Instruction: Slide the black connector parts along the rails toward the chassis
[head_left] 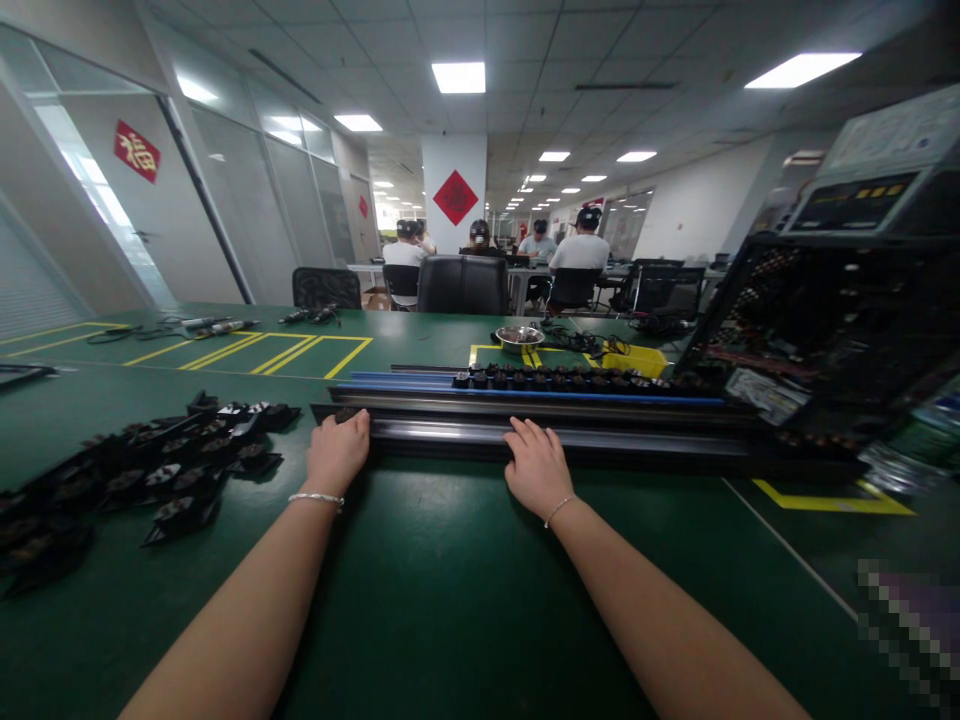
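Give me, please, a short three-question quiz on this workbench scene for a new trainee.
1. True or false: both hands rest on the long metal rail.
2. Which hand is nearer the pile of black parts?
3. What stands beyond the rail? A) steel bowl B) red bucket C) ladder

Key:
1. True: the left hand is at its end, the right hand further along.
2. The left hand.
3. A, the steel bowl.
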